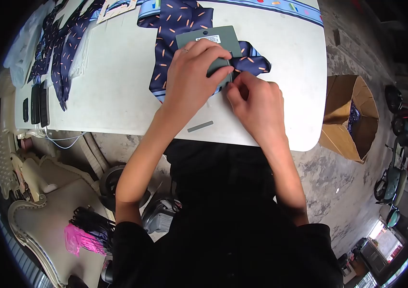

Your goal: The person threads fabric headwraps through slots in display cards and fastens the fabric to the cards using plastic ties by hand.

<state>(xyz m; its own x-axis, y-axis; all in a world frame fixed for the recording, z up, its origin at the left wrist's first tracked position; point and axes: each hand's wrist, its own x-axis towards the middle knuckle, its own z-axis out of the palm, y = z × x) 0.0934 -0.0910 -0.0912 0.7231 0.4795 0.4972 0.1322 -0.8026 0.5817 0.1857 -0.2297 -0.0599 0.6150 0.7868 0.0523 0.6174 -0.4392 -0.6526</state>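
Note:
A navy necktie (pixel 166 48) with small orange dashes and light blue parts lies on the white table, in folds around a grey-green card (pixel 230 37). The card has a round hole and a white label near its top. My left hand (pixel 196 65) lies over the card, fingers curled, thumb and fingertips at its right side, holding it. A folded part of the tie (pixel 252 65) sticks out to the right of the card. Just below that part, my right hand (pixel 259 98) is closed in a pinch at the card's right edge; its fingertips hide what they grip.
A small grey strip (pixel 200 126) lies near the table's front edge. More navy ties (pixel 72 43) hang together at the left, beside dark oblong items (pixel 39 103) and a cable. Right of the table stands an open cardboard box (pixel 353 117) with dark patterned cloth inside.

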